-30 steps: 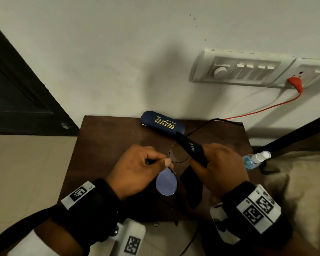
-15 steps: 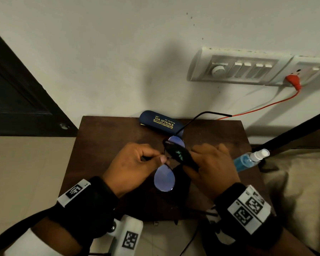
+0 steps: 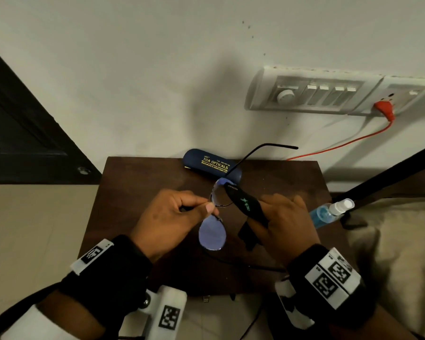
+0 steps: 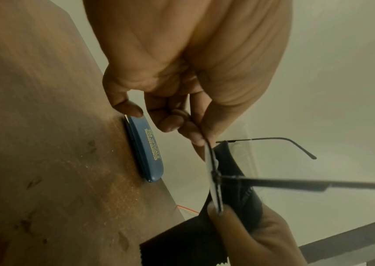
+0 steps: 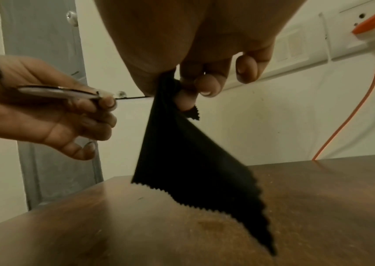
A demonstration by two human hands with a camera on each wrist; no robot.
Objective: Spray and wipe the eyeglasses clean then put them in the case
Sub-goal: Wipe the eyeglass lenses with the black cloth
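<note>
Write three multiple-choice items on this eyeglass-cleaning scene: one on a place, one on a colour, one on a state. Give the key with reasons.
1. Where does the spray bottle lie?
A. at the table's right edge
B. inside the case
C. in the left hand

2. What colour is the cleaning cloth?
A. white
B. black
C. yellow

3. What state is the eyeglass case in?
A. open, holding the glasses
B. open and empty
C. closed on the table

Key: 1 A, it lies at the right edge, beside the right hand. 2 B, black cloth hangs from the right hand. 3 C, it lies closed while the left hand pinches the eyeglasses.
</note>
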